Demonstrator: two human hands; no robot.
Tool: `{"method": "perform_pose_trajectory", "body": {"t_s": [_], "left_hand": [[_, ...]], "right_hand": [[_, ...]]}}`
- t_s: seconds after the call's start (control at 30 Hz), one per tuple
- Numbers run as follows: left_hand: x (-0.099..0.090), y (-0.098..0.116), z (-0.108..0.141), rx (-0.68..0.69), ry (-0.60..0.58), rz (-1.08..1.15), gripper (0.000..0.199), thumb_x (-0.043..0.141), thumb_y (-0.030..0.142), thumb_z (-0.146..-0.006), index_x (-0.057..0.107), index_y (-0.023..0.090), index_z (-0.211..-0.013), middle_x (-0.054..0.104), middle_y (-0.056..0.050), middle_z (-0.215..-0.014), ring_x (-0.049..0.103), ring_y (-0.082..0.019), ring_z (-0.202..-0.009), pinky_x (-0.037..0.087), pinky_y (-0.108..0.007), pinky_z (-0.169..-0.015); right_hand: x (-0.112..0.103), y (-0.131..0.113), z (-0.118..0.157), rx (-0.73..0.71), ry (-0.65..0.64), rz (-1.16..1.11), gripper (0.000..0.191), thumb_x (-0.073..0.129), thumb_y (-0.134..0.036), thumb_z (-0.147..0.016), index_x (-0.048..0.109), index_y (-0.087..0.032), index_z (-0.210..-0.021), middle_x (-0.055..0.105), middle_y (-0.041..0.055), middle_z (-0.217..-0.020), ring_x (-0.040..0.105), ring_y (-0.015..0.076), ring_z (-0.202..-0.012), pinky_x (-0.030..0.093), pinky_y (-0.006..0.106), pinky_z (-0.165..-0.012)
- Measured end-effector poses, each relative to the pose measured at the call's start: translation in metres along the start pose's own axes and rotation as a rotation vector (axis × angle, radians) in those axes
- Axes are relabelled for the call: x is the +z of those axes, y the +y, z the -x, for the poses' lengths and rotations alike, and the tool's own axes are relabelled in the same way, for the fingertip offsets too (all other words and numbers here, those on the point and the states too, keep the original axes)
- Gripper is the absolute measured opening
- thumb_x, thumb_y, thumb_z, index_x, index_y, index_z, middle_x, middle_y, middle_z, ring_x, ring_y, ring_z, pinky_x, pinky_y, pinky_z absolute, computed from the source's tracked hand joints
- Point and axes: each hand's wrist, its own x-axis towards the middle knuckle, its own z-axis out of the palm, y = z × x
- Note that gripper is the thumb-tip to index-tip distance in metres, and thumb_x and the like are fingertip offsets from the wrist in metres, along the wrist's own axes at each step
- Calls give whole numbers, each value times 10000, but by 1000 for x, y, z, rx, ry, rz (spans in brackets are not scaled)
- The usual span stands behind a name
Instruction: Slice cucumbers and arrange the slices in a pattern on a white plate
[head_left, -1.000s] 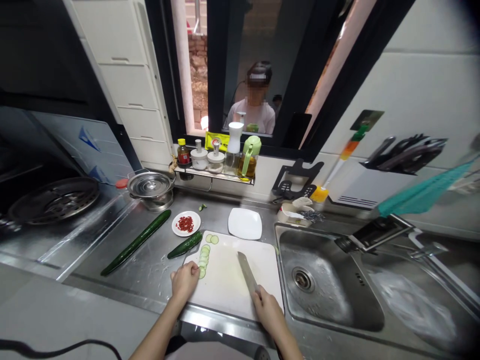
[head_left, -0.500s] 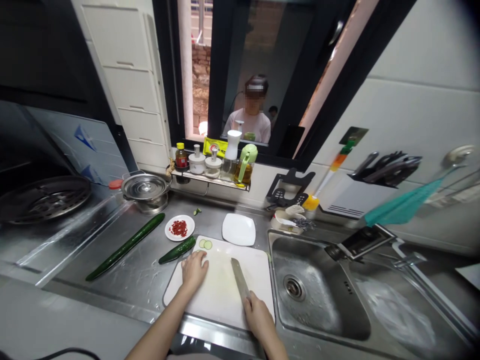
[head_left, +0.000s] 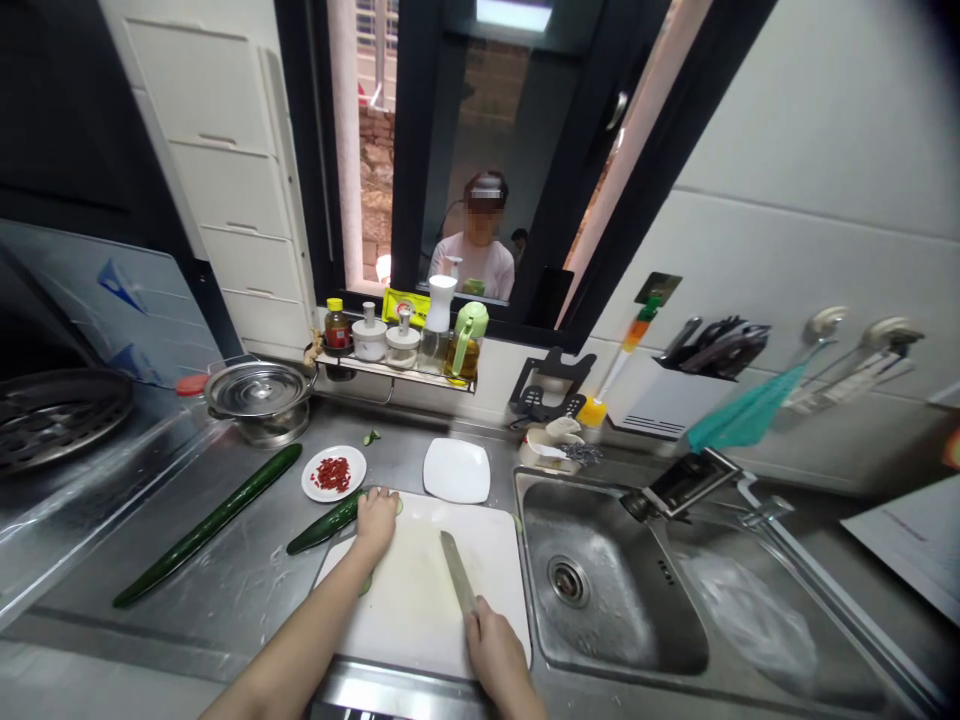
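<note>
A long-bladed knife [head_left: 457, 572] is gripped by its handle in my right hand [head_left: 496, 645], its blade low over the right half of the white cutting board [head_left: 420, 630]. At the board's upper left corner, my left hand [head_left: 377, 522] curls its fingers down over cucumber slices [head_left: 400, 506], hiding most of them. Another green-edged piece [head_left: 366, 584] shows beside my left wrist. A cut length of cucumber [head_left: 324, 527] lies just left of that hand, its right end at the board. Farther left rests a long whole cucumber [head_left: 214, 522].
Behind the board are a plate of chopped red pieces [head_left: 334, 474] and a white square plate [head_left: 456, 470]. A lidded steel pot [head_left: 262, 400] stands at the back left, below a condiment rack [head_left: 397, 372]. The sink [head_left: 611, 590] borders the board's right side.
My left hand has moved up the board onto the cucumber slices and closed over them. My right hand still holds the knife in much the same place. The whole view has shifted slightly.
</note>
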Motion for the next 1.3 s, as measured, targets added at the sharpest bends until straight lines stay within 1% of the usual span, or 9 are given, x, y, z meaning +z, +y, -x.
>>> {"method": "perform_pose_trajectory", "body": {"t_s": [0.13,0.23,0.37,0.5,0.6,0.67,0.83,1.1,1.3], "left_hand": [[-6,0,1,31,49,1,388,336,83,-902,667,171,-1084,624,-153,-1151,474,-261,-1081,302,-388,-847],[-12,1,1,29,44,40,355,352,100,-905,673,173,-1036,648,-141,-1090,529,-250,-1047,317,-374,-844],[-20,5,3,-26,4,149,205,473,236,-893,670,199,-935,682,-111,-1011,584,-231,-1010,351,-334,-838],[-20,10,12,-87,-101,375,163,601,371,-820,652,225,-872,709,-38,-933,629,-186,-890,392,-262,-748],[-11,15,22,-125,-228,531,136,669,303,-748,663,210,-846,719,-9,-870,634,-142,-778,396,-215,-660],[-4,17,28,-135,-286,567,115,680,260,-719,674,194,-813,720,-10,-814,630,-134,-734,395,-206,-626],[3,22,40,-172,-285,564,95,648,257,-726,677,199,-796,731,-19,-823,638,-147,-727,405,-218,-611],[-1,19,45,-144,-214,317,152,570,319,-779,682,249,-856,737,-45,-955,647,-225,-954,413,-316,-845],[-3,19,46,-126,-211,276,200,543,274,-780,683,260,-923,734,-47,-991,630,-224,-995,372,-345,-894]], "right_hand": [[0,0,0,0,1,-4,365,313,-272,-965,568,-180,-1209,710,133,-1042,670,230,-982,446,281,-771],[0,0,-1,-5,-4,8,358,320,-271,-962,567,-177,-1204,711,136,-1028,671,233,-973,443,284,-765],[0,1,-2,-8,-14,9,348,324,-264,-958,568,-178,-1192,712,132,-1026,668,228,-980,435,277,-761],[-4,-2,-1,-8,-34,14,345,317,-277,-965,562,-178,-1187,710,127,-1038,662,222,-991,426,269,-757],[-7,-4,0,-9,-57,23,332,321,-271,-964,565,-179,-1171,711,124,-1022,661,218,-983,421,268,-751],[-8,-5,0,-7,-66,32,324,328,-271,-963,563,-180,-1167,708,124,-1032,660,217,-979,418,270,-749],[-8,-7,2,-5,-66,59,334,310,-290,-974,552,-179,-1175,704,126,-1040,660,216,-970,411,273,-737],[-13,-13,13,-133,-105,148,334,299,-310,-980,568,-189,-1136,701,129,-1023,653,227,-973,406,292,-772],[-16,-16,16,-137,-129,181,324,308,-293,-974,569,-186,-1134,697,133,-1021,649,231,-987,405,301,-787]]}}
